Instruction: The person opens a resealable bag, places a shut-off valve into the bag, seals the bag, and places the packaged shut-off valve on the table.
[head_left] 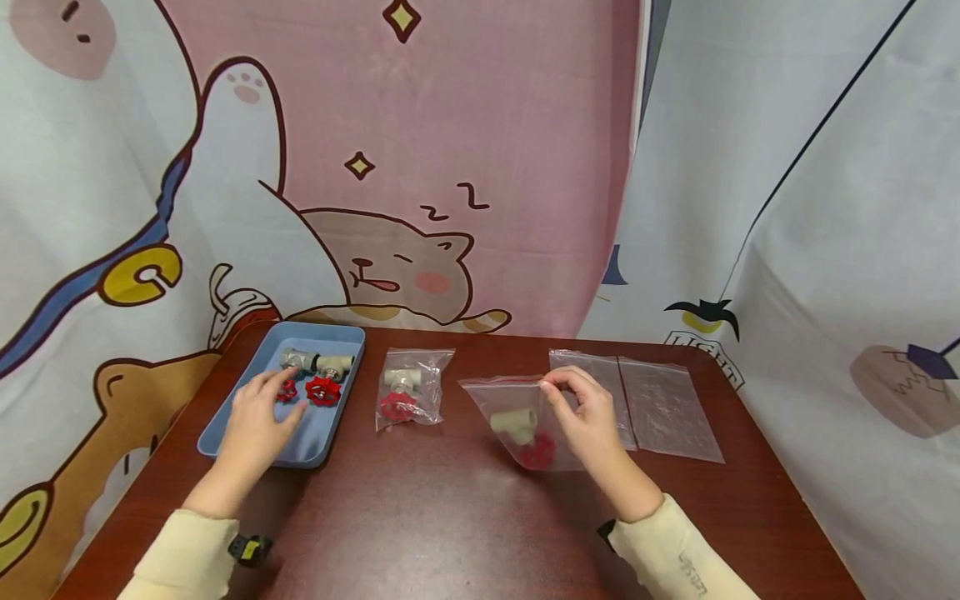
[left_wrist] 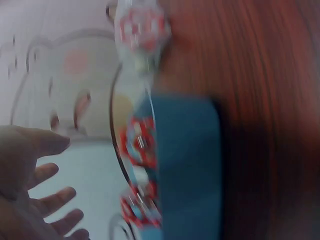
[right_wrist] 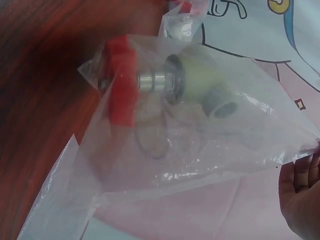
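Observation:
My right hand (head_left: 588, 417) pinches the top edge of a clear zip bag (head_left: 483, 392) between thumb and fingers. Inside that bag lies a pipe valve (right_wrist: 195, 80) with a cream body and a red handwheel, low in the bag. Over the blue tray (head_left: 311, 442) at the left, my left hand (head_left: 257, 417) spreads its relaxed fingers and holds nothing. Under and beside those fingers, the tray bears a valve with a cream body and red handwheel (head_left: 323, 391), and another with a greyish body (head_left: 300, 359). In the left wrist view, blurred, the fingers stand apart from the red handwheels.
Between tray and held bag, another bagged valve (head_left: 399, 406) lies on the brown table (head_left: 420, 517). Flat clear bags (head_left: 670, 408) lie at the right, partly behind the right hand. A printed cloth (head_left: 525, 167) hangs behind the table.

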